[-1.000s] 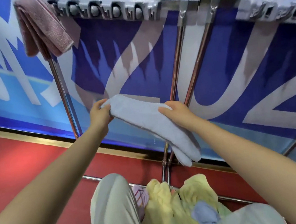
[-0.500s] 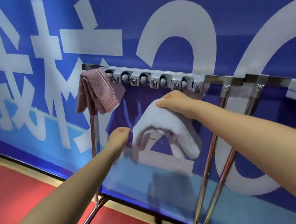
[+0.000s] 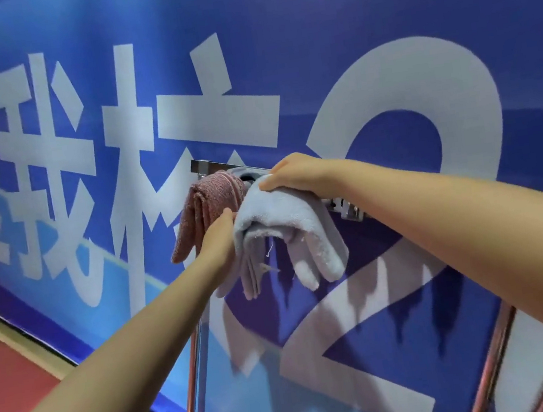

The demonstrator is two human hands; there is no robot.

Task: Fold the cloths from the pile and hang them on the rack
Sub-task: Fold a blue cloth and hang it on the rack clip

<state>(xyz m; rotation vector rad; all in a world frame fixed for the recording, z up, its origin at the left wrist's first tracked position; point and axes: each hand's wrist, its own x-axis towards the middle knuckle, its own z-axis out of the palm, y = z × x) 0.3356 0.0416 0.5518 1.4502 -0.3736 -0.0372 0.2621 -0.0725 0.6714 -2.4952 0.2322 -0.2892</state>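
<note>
A folded light blue cloth [image 3: 287, 234] drapes over the top rail of the metal rack [image 3: 346, 208], its ends hanging down on both sides. My right hand [image 3: 293, 175] lies on top of it at the rail, fingers curled over the fold. My left hand [image 3: 220, 236] holds the cloth's left edge, with its fingers hidden behind the fabric. A folded pink cloth [image 3: 206, 207] hangs on the rail's left end, touching my left hand. The pile is out of view.
A blue banner with large white characters [image 3: 381, 53] stands right behind the rack. The rack's left upright pole [image 3: 193, 382] runs down to the red floor [image 3: 5, 372]. More slanted rack poles [image 3: 492, 370] show at lower right.
Both hands lifted the blue cloth from waist height up to the rail and laid it over, beside the pink cloth. My view rose from the pile to the banner.
</note>
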